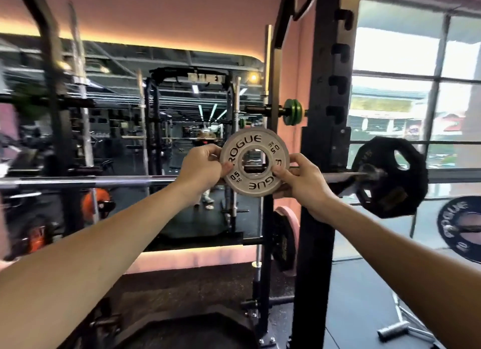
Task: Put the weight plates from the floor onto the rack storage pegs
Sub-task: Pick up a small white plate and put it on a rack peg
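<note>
Head view shows your left hand (201, 164) and right hand (299, 178) pinching the white change plate (251, 184) upright; the peg (263, 110) with green plates (292, 112) sits above, slightly right.

The white plate (254, 162) hides part of the barbell (86, 181) and the fingertips of the left hand (201, 164) and right hand (299, 182) behind its rim. Right of the right hand, a black plate (459, 225) is cut by the edge. Left of the left hand, the orange plates (96, 203) are blurred.

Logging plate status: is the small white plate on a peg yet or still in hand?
In hand: white plate pinched by left hand and right hand; its hole is empty.
</note>
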A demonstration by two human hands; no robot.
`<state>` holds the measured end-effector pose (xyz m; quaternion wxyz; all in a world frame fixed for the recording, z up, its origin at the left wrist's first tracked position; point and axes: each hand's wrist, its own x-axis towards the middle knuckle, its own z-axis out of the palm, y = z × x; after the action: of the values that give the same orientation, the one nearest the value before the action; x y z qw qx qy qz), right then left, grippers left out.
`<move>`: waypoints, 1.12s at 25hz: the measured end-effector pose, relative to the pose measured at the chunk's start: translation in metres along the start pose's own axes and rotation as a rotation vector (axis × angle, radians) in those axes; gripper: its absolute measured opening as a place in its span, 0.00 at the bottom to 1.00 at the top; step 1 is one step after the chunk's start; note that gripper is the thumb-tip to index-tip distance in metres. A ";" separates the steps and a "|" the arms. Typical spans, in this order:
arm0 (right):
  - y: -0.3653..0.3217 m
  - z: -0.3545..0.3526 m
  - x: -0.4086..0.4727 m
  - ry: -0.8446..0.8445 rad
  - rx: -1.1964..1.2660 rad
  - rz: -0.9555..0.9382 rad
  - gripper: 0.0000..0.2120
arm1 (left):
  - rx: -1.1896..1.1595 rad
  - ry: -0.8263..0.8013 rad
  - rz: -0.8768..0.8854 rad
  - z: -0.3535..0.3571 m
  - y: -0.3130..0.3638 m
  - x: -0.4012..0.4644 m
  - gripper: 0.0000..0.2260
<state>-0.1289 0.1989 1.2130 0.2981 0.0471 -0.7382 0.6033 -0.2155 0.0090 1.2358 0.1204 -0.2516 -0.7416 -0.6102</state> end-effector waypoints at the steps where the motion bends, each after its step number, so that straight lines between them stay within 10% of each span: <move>1: -0.001 0.015 0.001 -0.040 0.019 0.002 0.07 | 0.018 0.033 -0.013 -0.017 -0.002 -0.005 0.09; 28: -0.251 0.613 -0.336 -1.086 0.461 -0.142 0.09 | 0.562 0.867 -0.281 -0.615 0.109 -0.497 0.07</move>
<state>0.0189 -0.5290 1.2044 -0.1008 0.4617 -0.6301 0.6162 0.1812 -0.6835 1.2256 0.3953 0.1672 -0.7852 -0.4463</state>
